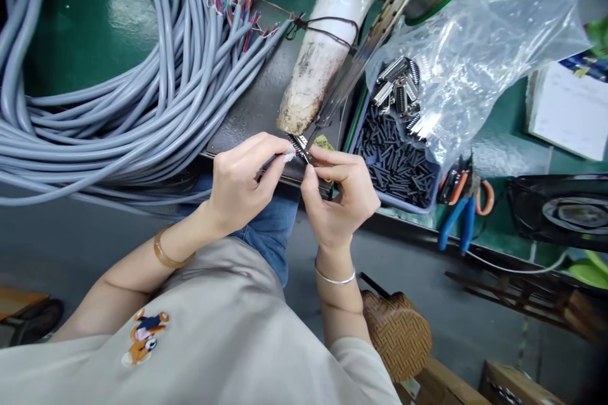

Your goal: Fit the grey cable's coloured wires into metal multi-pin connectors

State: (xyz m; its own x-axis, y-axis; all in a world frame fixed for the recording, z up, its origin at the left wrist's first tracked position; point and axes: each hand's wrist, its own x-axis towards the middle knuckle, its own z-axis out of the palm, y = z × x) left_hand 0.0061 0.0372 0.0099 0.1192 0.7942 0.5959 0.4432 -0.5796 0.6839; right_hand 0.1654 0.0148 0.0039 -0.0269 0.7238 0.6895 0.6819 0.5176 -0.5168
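At the front edge of the bench, a small metal connector (299, 143) with a dark row of contacts sits below the tip of a wrapped tube. My left hand (247, 180) comes to it from the left, thumb and forefinger pinched together. A bit of white shows at those fingertips; what they grip is too small to name. From the right, my right hand (341, 193) closes thumb and fingers on a thin, light-coloured sliver beside the connector. Its kind cannot be made out. Yellow sponge-like material (323, 142) lies just behind my right fingers.
Grey cables (142, 88) with stripped coloured wires pile up at left. The stained white tube (327, 38) slants overhead beside a perforated metal bar (375, 31). At right are a bin (430, 202) of black sleeves and connectors, a plastic bag (494, 44) and blue-handled pliers (458, 221).
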